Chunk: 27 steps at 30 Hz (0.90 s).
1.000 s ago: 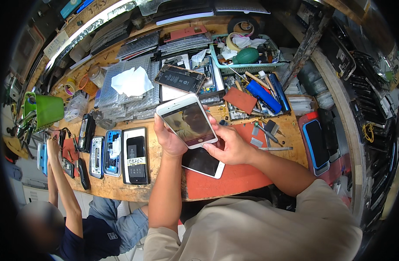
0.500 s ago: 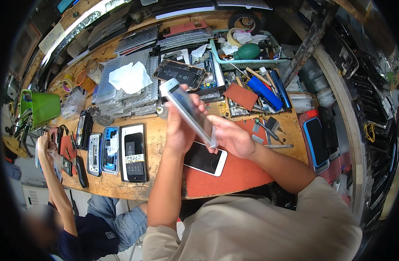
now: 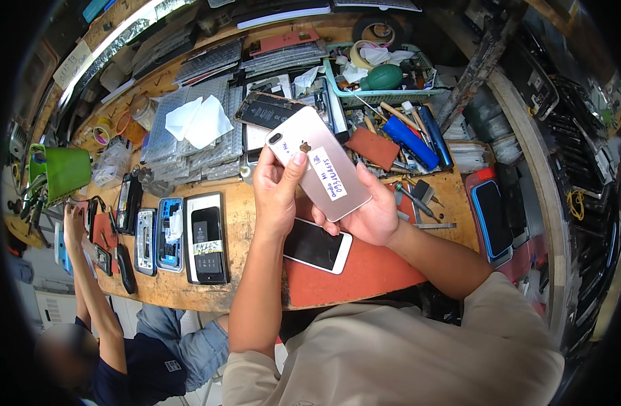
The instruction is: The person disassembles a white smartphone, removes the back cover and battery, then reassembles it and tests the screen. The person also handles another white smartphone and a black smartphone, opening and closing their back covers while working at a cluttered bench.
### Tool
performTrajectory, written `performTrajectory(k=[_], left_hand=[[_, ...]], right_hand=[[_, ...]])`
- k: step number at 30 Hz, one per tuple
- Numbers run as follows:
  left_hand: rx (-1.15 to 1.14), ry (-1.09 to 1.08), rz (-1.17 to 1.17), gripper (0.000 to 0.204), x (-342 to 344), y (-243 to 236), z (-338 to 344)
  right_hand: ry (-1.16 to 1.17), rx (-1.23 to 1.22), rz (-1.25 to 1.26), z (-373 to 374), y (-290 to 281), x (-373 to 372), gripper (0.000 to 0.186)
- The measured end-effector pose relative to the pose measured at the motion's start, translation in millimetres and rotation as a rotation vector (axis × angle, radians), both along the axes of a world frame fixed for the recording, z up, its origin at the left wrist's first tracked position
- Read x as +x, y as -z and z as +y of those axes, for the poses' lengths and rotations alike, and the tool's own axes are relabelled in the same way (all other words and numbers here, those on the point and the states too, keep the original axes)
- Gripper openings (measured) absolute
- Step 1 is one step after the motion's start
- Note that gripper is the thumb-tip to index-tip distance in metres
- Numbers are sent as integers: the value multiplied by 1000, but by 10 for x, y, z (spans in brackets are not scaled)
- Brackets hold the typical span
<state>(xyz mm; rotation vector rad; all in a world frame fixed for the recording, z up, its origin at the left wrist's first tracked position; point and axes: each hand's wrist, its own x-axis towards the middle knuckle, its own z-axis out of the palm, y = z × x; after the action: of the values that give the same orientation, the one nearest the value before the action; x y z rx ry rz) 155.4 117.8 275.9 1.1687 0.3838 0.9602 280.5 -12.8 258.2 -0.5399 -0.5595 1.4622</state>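
A rose-gold smartphone [image 3: 307,133] is held up over the bench, its back toward me, with a white handwritten label stuck on it. My left hand [image 3: 278,186] grips its left edge, thumb lying on the back. Along the lower right edge, my right hand [image 3: 371,213] closes round it too, fingers passing underneath. Below the hands a white-framed phone screen [image 3: 317,247] lies face up on a red mat [image 3: 371,274], partly hidden by my wrists. Behind the held phone, an opened phone [image 3: 266,110] with a black battery rests on the stacked parts.
Several opened phones [image 3: 170,233] stand in a row at left, beside a taped dark phone [image 3: 207,237]. A tool tray [image 3: 408,145] and a green basket [image 3: 385,78] sit behind. At right lies a blue-edged phone [image 3: 491,216]. Another person's hand [image 3: 73,227] works at far left.
The smartphone has been turned over, from its screen side tilted on edge to its back facing me. Both hands still hold it, with my left thumb now on the back.
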Motion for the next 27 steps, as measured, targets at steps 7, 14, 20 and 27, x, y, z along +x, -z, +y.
performTrajectory(k=[7,14,20,27], left_hand=[[-87,-57,-21,30,-1,65,84],[9,-109,10,26,-66,113,116],[127,-127,-10,27,-82,48,89],[-14,-206,-22,35,-72,35,85]], right_hand=[[-69,48,18,36,13,36,77],[-29,17,18,13,27,21,78],[-23,19,11,37,-40,31,74],[-6,-11,-96,14,-38,11,70]])
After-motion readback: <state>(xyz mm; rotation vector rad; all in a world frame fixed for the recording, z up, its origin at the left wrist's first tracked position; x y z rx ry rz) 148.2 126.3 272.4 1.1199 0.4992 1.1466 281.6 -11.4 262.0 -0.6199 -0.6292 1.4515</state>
